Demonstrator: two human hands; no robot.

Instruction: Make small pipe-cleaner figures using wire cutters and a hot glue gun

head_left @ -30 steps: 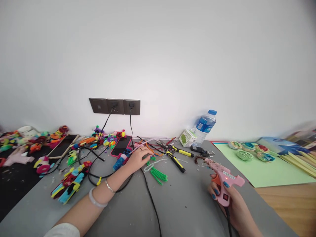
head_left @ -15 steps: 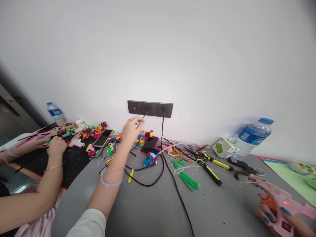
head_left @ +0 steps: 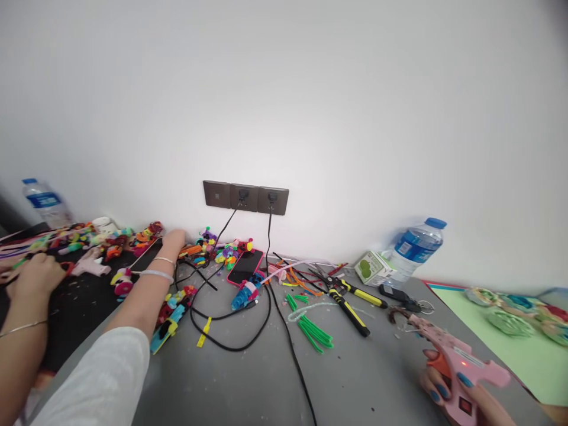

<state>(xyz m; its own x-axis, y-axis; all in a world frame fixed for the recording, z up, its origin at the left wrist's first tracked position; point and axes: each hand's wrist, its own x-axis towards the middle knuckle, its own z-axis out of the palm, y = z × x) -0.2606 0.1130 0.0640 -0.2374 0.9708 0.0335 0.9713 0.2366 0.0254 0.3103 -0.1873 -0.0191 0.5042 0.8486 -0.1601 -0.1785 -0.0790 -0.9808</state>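
My right hand (head_left: 448,384) is closed around the handle of a pink glue gun (head_left: 473,370) at the lower right. Its red light glows, and its nozzle end points to the upper left. My left arm reaches far to the left, and my left hand (head_left: 174,239) is low at the wall among small pipe-cleaner figures (head_left: 195,254). The fingers are turned away and hidden, so I cannot see what they hold. Beside that forearm lies a blue and yellow figure (head_left: 168,325). Green pipe cleaners (head_left: 315,332) lie mid-table.
A black cable (head_left: 290,349) runs down from the wall sockets (head_left: 246,197) across the grey table. Yellow-handled pliers (head_left: 350,313), a pink-cased phone (head_left: 245,267), a small box (head_left: 373,268) and a water bottle (head_left: 415,251) stand or lie around. Another person's hand (head_left: 38,278) works at the left.
My left hand has dropped from in front of the sockets down and left to the figures at the wall. The view has turned right. The glue gun stays in my right hand.
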